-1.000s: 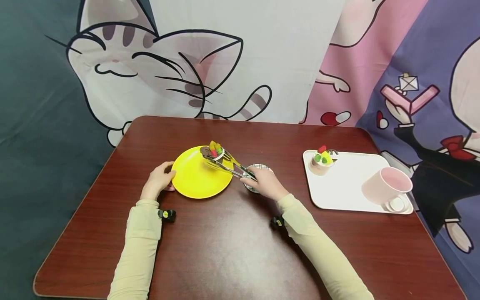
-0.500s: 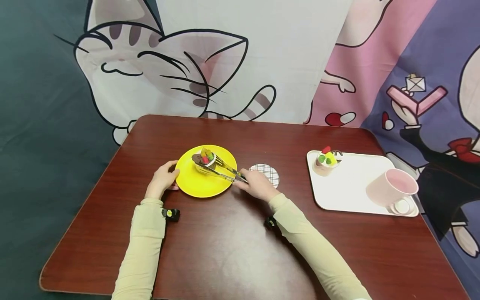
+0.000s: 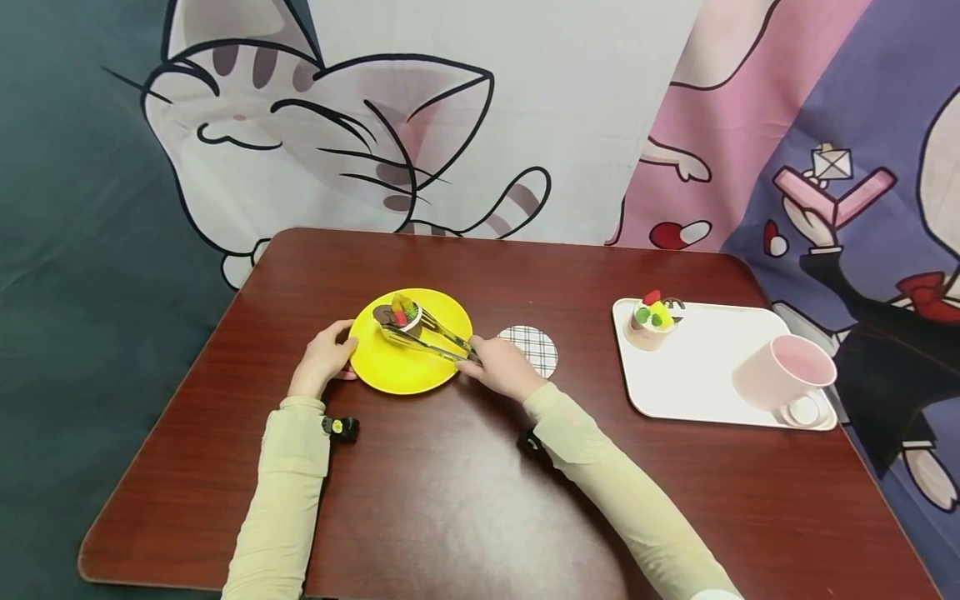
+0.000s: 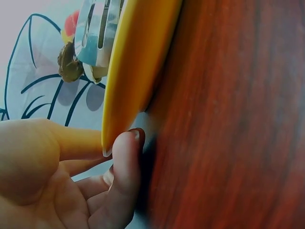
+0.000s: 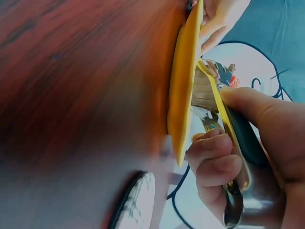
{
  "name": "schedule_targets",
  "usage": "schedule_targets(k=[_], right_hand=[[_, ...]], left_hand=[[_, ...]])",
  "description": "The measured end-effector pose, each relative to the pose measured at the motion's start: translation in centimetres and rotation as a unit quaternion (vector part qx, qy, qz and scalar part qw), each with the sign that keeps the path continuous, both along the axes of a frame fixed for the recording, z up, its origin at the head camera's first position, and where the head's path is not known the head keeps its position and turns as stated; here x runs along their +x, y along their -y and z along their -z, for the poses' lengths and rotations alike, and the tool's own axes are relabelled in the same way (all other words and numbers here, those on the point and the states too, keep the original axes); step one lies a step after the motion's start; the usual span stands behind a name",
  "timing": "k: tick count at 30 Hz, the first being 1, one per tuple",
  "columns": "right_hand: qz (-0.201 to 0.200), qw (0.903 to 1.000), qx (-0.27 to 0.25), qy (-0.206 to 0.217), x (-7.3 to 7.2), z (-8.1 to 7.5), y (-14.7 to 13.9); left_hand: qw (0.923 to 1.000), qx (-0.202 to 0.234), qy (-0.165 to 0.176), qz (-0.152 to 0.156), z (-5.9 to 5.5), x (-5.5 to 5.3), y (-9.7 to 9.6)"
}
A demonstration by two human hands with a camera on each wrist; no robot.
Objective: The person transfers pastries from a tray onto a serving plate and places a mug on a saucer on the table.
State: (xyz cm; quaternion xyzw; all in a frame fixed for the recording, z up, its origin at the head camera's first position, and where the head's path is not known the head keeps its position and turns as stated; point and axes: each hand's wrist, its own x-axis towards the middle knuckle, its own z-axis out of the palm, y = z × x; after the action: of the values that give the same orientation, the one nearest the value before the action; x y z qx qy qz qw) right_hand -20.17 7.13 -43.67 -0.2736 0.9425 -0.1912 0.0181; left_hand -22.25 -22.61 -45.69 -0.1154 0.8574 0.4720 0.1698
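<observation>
My left hand (image 3: 322, 360) grips the left rim of a round yellow plate (image 3: 393, 375). In the left wrist view, the thumb and a finger pinch the plate's edge (image 4: 114, 114) from both faces. My right hand (image 3: 508, 367) holds metal tongs (image 3: 422, 343) with dark grips (image 5: 245, 138), reaching in from the plate's right. Between the tongs' arms is a toy dessert cup (image 3: 411, 320) topped with brown, yellow, red and green pieces. It is over the plate's upper left part, and in the right wrist view its base is close to the plate surface; contact is hard to tell.
Under and behind my right hand lies a round checked coaster (image 3: 536, 346). At the right, a white tray (image 3: 697, 392) bears a second dessert cup (image 3: 651, 325) and a pink mug (image 3: 780, 375). All stand on a brown wooden table (image 3: 450, 500) before a printed cloth backdrop.
My right hand has moved left, bringing the tongs and dessert cup from the plate's upper right further over the plate and lower. More of the coaster shows. My left hand keeps its hold.
</observation>
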Motion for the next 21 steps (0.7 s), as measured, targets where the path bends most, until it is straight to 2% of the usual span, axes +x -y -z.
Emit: schedule_targets(k=[10,21], right_hand=[[0.011,0.9991,0.041,0.009,-0.1,-0.5,1.9],[0.016,0.9992,0.028,0.025,0.0,-0.3,2.1]], left_hand=[[0.9999,0.011,-0.003,0.003,-0.1,0.0,0.0],[1.0000,0.003,-0.004,0.003,0.2,-0.2,0.2]])
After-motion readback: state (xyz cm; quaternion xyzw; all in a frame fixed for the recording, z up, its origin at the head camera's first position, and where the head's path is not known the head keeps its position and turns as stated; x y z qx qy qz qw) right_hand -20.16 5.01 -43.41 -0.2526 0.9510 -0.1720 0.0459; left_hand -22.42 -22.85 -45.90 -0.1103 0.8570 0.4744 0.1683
